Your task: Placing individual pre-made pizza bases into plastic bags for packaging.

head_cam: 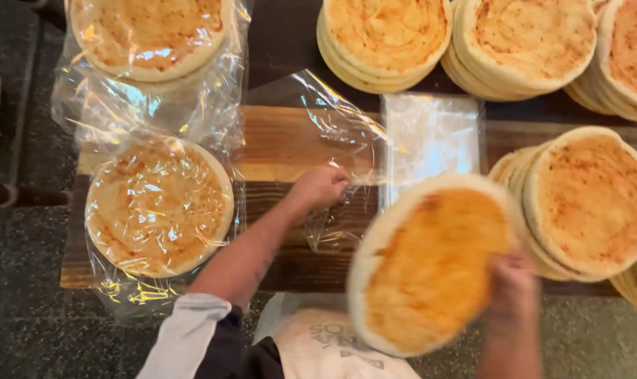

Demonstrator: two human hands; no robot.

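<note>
My right hand [513, 288] grips a stack of round, golden flatbreads [431, 263] by its right edge, tilted and blurred above the near side of the wooden table [283, 140]. My left hand [322, 186] pinches a clear plastic bag [332, 133] lying open on the table's middle. The held stack is just right of that bag.
Two bagged flatbread stacks [157, 207] [150, 35] lie at left. Unbagged stacks sit at the back [385, 38] [533, 42] and at right [585, 203]. A pile of flat clear bags [431, 137] lies behind the held stack. Dark speckled floor surrounds the table.
</note>
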